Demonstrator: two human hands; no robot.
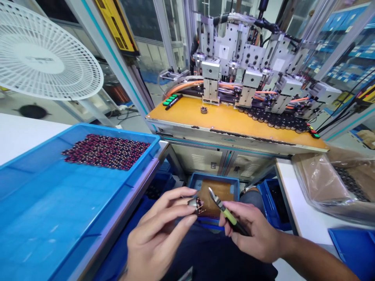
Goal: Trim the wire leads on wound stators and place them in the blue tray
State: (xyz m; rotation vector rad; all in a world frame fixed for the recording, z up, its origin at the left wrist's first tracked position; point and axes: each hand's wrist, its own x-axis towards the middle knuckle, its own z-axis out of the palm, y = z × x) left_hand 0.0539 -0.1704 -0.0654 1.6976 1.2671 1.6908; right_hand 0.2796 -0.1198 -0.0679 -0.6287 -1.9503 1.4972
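Our left hand [159,234] pinches a small coil part [195,203] at its fingertips; our right hand [254,234] grasps cutters [227,212], tips just beside it. Both hover in the gap between blue tray [73,203] and white table edge [295,210].

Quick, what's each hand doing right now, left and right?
Left hand: closed, fingers pinching a small wound coil part.
Right hand: closed around the green-handled cutters, tip near the part.
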